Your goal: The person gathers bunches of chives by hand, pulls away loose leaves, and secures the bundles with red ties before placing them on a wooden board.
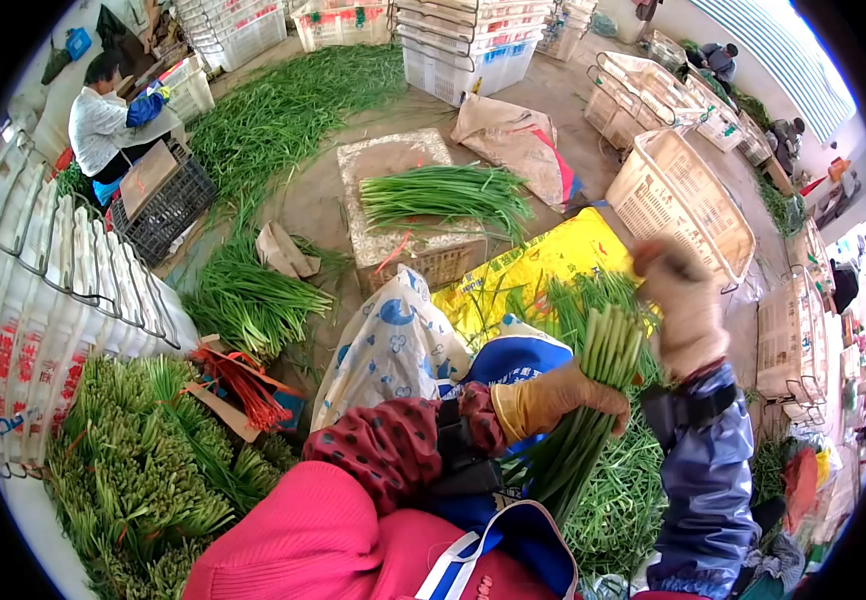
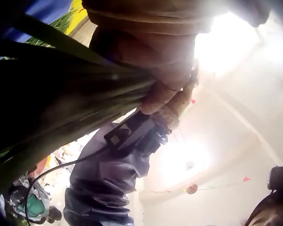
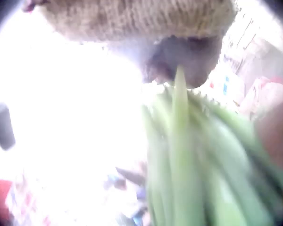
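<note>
My left hand (image 1: 558, 400), in a tan glove, grips a bunch of garlic chives (image 1: 610, 345) around its stalks. Pale cut ends point up and away from me, while the dark leaves hang down toward my lap. In the left wrist view, those leaves (image 2: 61, 94) fill the left side beneath the gloved fingers. My right hand (image 1: 688, 305), also gloved and blurred, is raised just right of the stalk ends. Seen from the right wrist, the glove (image 3: 141, 21) is close over the stalk tips (image 3: 184, 122); I cannot tell how its fingers lie.
Loose greens (image 1: 623, 500) cover the floor by my lap beside a yellow sack (image 1: 543, 260). A chive bunch (image 1: 443, 195) lies on a low block (image 1: 383, 160) ahead. Left are red ties (image 1: 243, 390), stacked bundles (image 1: 143, 470) and white crates (image 1: 63, 290). A person (image 1: 108, 115) sits beyond.
</note>
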Demonstrator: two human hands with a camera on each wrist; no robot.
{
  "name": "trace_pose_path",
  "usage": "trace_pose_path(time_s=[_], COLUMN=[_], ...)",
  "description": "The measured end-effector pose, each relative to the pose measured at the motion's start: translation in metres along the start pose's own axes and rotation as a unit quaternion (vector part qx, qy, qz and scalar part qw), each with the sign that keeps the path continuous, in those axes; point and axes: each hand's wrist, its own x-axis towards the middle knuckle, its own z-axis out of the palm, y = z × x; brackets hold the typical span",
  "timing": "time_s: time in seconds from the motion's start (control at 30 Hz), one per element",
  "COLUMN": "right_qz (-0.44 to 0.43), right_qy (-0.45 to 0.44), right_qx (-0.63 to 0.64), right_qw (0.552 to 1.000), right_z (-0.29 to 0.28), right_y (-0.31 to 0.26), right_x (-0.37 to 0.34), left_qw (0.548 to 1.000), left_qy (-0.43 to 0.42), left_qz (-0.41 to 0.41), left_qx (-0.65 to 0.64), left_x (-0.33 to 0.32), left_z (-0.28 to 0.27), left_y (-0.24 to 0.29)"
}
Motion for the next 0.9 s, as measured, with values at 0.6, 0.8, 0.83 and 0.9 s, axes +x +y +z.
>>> trace_pose_path(time_s=[0.6,0.8,0.83,0.9], right_qz=[-0.001,-0.106,-0.072,-0.114], right_qy=[-0.164,-0.222,-0.228,-0.218], right_qx=[-0.384,-0.556,-0.569,-0.579], right_qw=[0.909,0.794,0.786,0.778], right_z=[0.070,0.066,0.073,0.091], right_y=[0.066,0.061,0.062,0.080], right_x=[-0.019,0.086,0.109,0.155], left_qw=[0.861,0.839,0.826,0.800], left_qy=[0.313,0.396,0.424,0.489], left_qz=[0.361,0.371,0.372,0.347], left_qx=[-0.175,-0.049,-0.006,-0.011], left_x=[0.011,-0.083,-0.104,-0.144], left_z=[-0.112,-0.208,-0.221,-0.248], left_y=[0.052,0.164,0.179,0.197])
